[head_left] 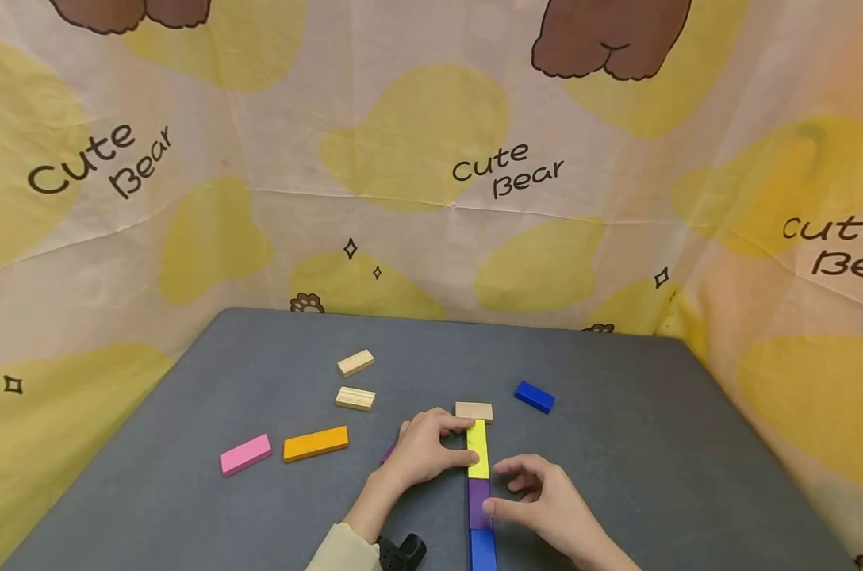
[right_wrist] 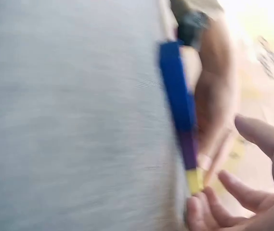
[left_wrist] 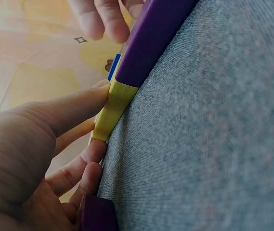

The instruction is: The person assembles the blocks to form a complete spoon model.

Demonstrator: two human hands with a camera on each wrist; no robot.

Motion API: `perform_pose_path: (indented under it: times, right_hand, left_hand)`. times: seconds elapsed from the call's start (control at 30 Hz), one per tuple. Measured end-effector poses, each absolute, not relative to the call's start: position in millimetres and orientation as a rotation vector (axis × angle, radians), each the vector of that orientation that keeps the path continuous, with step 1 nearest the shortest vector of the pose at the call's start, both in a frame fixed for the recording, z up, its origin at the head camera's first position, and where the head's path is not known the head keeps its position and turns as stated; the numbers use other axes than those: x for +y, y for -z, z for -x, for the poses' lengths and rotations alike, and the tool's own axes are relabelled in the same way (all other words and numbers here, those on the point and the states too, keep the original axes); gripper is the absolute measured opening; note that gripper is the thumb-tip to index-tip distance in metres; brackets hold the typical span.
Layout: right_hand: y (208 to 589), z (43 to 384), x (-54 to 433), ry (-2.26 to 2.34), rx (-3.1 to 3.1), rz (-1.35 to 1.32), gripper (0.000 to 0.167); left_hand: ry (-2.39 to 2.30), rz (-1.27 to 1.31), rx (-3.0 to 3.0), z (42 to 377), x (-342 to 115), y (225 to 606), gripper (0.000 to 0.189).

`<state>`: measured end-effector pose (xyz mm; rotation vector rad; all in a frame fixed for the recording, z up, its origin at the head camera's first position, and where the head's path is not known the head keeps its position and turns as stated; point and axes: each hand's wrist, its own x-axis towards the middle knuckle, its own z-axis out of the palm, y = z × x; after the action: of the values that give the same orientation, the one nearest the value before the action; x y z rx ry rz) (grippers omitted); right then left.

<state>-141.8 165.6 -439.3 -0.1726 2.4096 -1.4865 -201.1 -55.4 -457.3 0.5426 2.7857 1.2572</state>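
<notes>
A row of blocks runs away from me: a blue block (head_left: 483,550) nearest, then a purple block (head_left: 479,504), then a yellow block (head_left: 477,449). A plain wooden block (head_left: 473,411) lies crosswise at the far end. My left hand (head_left: 426,448) holds the yellow block, thumb on its side and fingers near its far end. Beside the purple and yellow blocks, my right hand (head_left: 538,500) is loosely spread, thumb tip close to the purple one, gripping nothing. Another purple block (left_wrist: 98,211) sits partly hidden by my left hand.
Left of the row lie an orange block (head_left: 316,444) and a pink block (head_left: 245,455). Farther back are two plain wooden blocks, one (head_left: 355,399) nearer and one (head_left: 356,362) farther. A blue block (head_left: 535,397) lies back right. Printed cloth (head_left: 403,159) walls the grey table (head_left: 638,412).
</notes>
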Motion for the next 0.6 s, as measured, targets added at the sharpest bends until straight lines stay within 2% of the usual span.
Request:
perform_pose_path:
  times: [0.23, 0.4, 0.6]
  right_hand:
    - [431.2, 149.8, 162.9, 1.582, 2.286, 0.02, 0.055]
    - [432.7, 149.9, 159.4, 1.709, 2.196, 0.151, 0.05]
    - [439.1, 151.3, 161.2, 1.657, 2.305, 0.319, 0.043]
  left_hand:
    - [-1.258, -0.55, 2.787, 200.4, -55.5, 457.3, 0.052]
    - [-1.264, -0.556, 2.801, 200.8, -56.8, 459.1, 0.052]
    - [-1.252, -0.559, 2.811, 203.0, -55.5, 461.6, 0.053]
